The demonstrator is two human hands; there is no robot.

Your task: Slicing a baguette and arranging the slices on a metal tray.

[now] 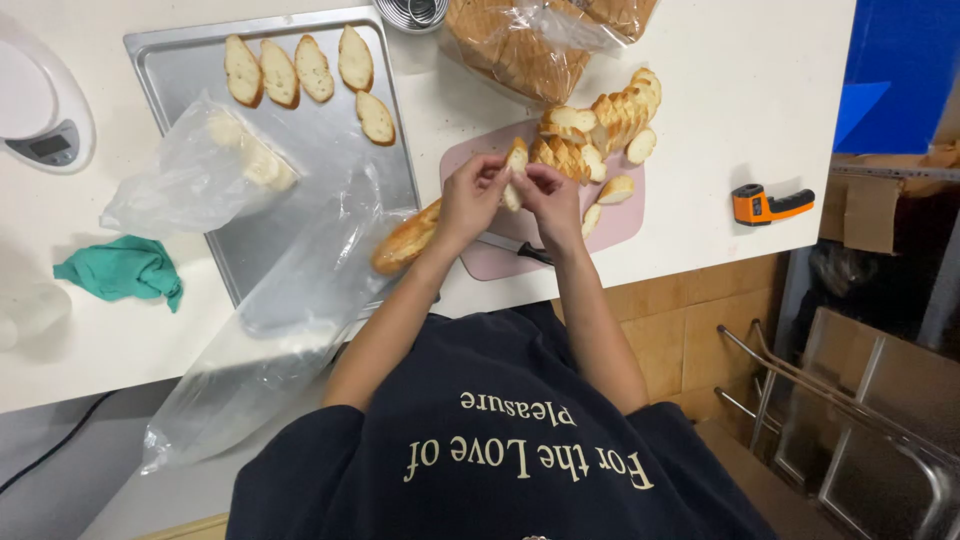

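Note:
Both hands meet over the pink cutting board, pinching one bread slice between them. My left hand grips its left side and my right hand its right side. Behind the hands lies a pile of sliced baguette on the board. A knife rests on the board under my wrists. An uncut baguette end lies left of the board, partly inside a clear bag.
A metal baking tray holds several slices at its far end, with clear plastic bags over it. A bagged loaf, a kitchen scale, a green cloth and an orange handheld thermometer sit around.

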